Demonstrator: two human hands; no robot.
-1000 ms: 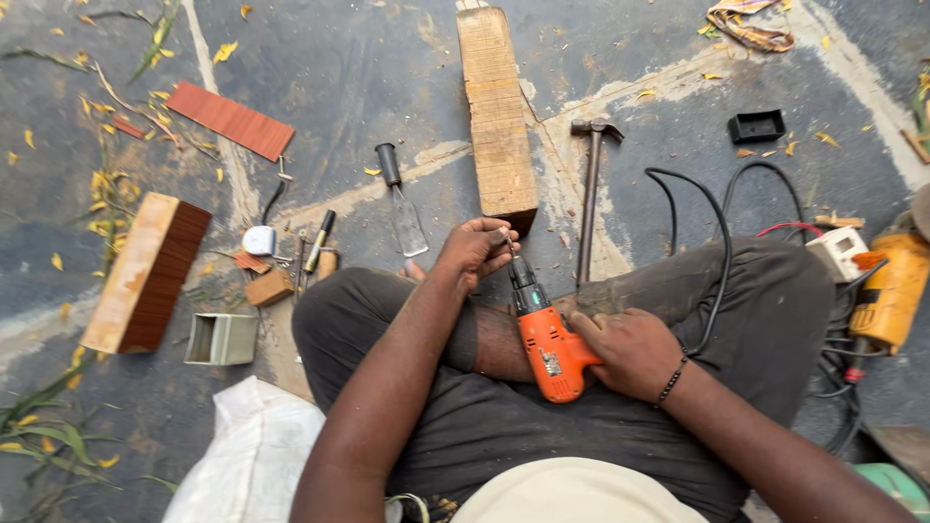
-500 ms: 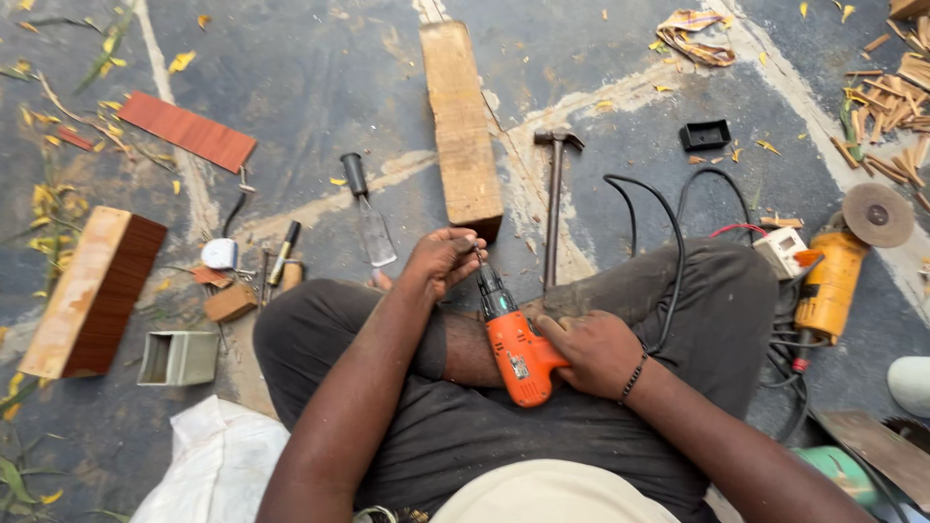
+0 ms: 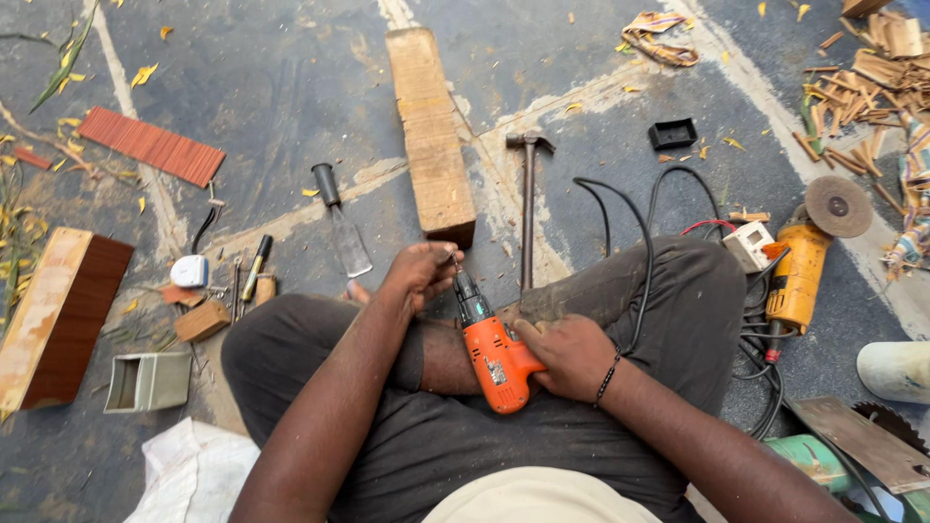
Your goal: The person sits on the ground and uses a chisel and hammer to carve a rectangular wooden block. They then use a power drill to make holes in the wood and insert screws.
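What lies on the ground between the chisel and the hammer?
In the head view, the long wooden block lies between the chisel and the hammer.

drill: orange and black power drill point(image 3: 496, 351), low centre of frame, lying across the person's lap
pose: nose tilted to the upper left, grip end toward the lower right
chuck: dark green-grey, at the upper end, partly hidden by fingers
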